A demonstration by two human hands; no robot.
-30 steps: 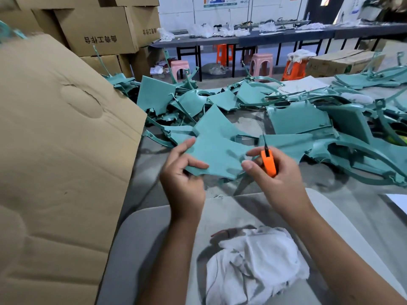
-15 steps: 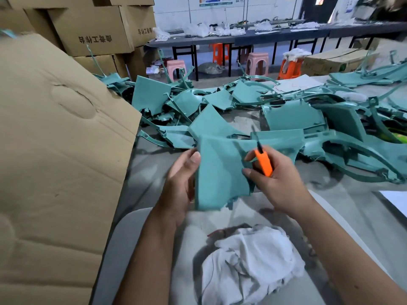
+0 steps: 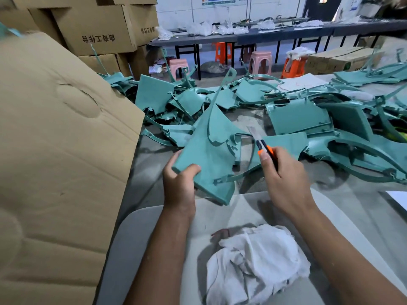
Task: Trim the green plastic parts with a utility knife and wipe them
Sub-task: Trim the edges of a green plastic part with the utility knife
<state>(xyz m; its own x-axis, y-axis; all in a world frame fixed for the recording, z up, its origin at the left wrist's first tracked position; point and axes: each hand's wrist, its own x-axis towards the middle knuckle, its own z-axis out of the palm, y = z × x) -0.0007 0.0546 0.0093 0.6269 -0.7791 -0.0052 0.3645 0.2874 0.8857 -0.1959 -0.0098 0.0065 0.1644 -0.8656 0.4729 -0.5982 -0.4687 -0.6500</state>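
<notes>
The left hand (image 3: pixel 179 186) is gripping a green plastic panel (image 3: pixel 207 155) by its near-left corner, holding it tilted above the table's (image 3: pixel 343 201) near edge. The right hand (image 3: pixel 284 175) is clasping an orange utility knife (image 3: pixel 263 148), blade extended just right of the panel. Trimming well likely means steadying the panel and shaving flash away from the fingers.

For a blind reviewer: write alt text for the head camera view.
A person's left hand grips a green plastic panel by its near corner while the right hand holds an orange utility knife, blade extended, just right of it. More green parts are heaped on the table behind; a white rag lies nearer, a cardboard sheet left.
</notes>
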